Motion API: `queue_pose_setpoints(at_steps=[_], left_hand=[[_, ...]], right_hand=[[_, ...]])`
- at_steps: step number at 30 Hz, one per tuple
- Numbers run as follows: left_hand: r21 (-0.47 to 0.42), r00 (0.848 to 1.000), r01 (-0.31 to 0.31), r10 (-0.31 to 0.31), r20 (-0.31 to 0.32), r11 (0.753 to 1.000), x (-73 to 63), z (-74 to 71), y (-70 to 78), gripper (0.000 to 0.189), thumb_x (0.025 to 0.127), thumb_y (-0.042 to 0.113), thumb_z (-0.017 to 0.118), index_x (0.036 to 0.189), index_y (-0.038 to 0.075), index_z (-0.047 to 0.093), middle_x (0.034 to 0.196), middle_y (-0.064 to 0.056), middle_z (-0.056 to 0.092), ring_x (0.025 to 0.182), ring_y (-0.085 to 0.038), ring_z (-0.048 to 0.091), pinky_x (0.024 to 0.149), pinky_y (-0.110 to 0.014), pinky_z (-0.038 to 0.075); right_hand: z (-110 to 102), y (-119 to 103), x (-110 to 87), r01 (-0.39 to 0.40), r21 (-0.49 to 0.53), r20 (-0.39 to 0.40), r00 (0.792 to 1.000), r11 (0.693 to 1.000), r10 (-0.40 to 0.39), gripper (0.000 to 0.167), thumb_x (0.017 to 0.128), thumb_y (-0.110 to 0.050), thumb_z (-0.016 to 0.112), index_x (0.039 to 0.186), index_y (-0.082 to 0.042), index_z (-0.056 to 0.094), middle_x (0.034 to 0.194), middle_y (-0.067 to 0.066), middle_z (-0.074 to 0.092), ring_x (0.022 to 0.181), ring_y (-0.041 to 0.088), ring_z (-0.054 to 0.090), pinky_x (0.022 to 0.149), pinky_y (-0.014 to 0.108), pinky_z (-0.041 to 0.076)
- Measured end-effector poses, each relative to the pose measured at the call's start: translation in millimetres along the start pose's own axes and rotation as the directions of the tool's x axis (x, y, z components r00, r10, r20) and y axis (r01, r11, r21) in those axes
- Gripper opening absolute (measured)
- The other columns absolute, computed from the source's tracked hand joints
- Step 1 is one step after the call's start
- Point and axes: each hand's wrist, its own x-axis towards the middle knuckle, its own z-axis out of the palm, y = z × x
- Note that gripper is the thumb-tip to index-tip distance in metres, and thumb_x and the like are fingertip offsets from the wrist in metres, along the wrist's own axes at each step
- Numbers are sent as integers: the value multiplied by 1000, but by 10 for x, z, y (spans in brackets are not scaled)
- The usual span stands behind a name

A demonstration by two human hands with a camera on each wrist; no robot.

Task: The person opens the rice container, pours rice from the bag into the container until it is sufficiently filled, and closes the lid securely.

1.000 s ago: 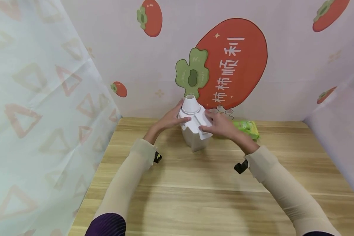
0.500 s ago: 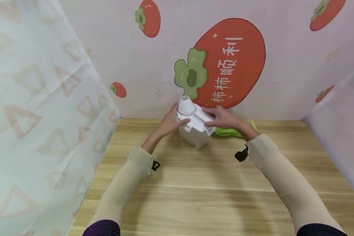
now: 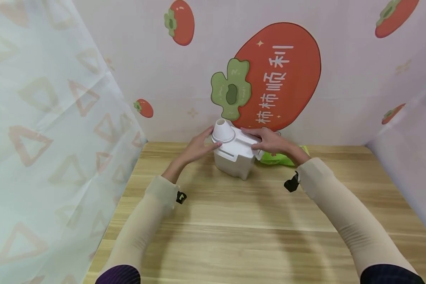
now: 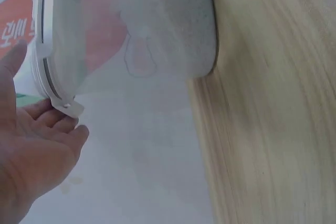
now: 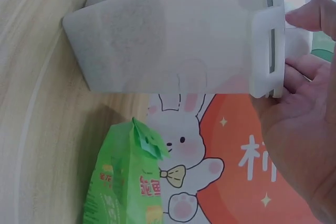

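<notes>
A translucent plastic storage container (image 3: 230,166) stands upright on the table against the back wall. Pale grainy contents (image 5: 123,43) fill its lower part. Its white lid (image 3: 240,144) carries a cone-shaped spout (image 3: 223,132) at the left. My left hand (image 3: 198,148) holds the lid's left end, thumb on top and fingers around the far edge; in the left wrist view its fingertips (image 4: 79,134) lie by a lid clip (image 4: 69,107). From the other end, my right hand (image 3: 272,141) grips the lid, its thumb (image 5: 310,15) on top and fingers behind.
A green printed bag (image 3: 277,159) lies behind the right forearm, close to the container's right side. The patterned back wall (image 3: 170,114) rises right behind the container, and another wall (image 3: 74,157) borders the wooden table (image 3: 213,240) on the left.
Both hands have turned the container counterclockwise as seen from above. Its spout has shifted left and its near corner right, so a broad side faces forward more. The green bag is more covered.
</notes>
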Motion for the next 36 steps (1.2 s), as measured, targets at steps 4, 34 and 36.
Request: queue_pose_setpoints(at_steps=[4, 34, 36], left_hand=[[-56, 999, -7, 9, 41, 998, 59, -68, -47, 90, 99, 42, 73, 168, 10, 27, 172, -12, 32, 158, -33, 32, 129, -45, 28], [-62, 994, 50, -44, 96, 997, 151, -134, -102, 92, 90, 50, 81, 166, 19, 39, 168, -7, 41, 158, -29, 33, 129, -50, 27], [-50, 996, 47, -43, 77, 998, 119, -118, -82, 92, 90, 51, 81, 165, 18, 41, 167, -8, 44, 157, -29, 36, 129, -50, 28]], right_hand=[[-5, -6, -61, -48, -36, -31, 998, 998, 47, 78, 96, -29, 77, 162, -7, 42, 162, 19, 48, 141, 33, 50, 114, 55, 44], [290, -49, -365, -109, -112, -287, 955, 988, 73, 88, 83, -33, 93, 154, -1, 53, 134, 21, 68, 102, 29, 61, 85, 41, 52], [261, -1, -345, -90, -79, -264, 962, 993, 66, 87, 84, -33, 92, 155, -3, 52, 139, 20, 64, 109, 28, 62, 93, 44, 55]])
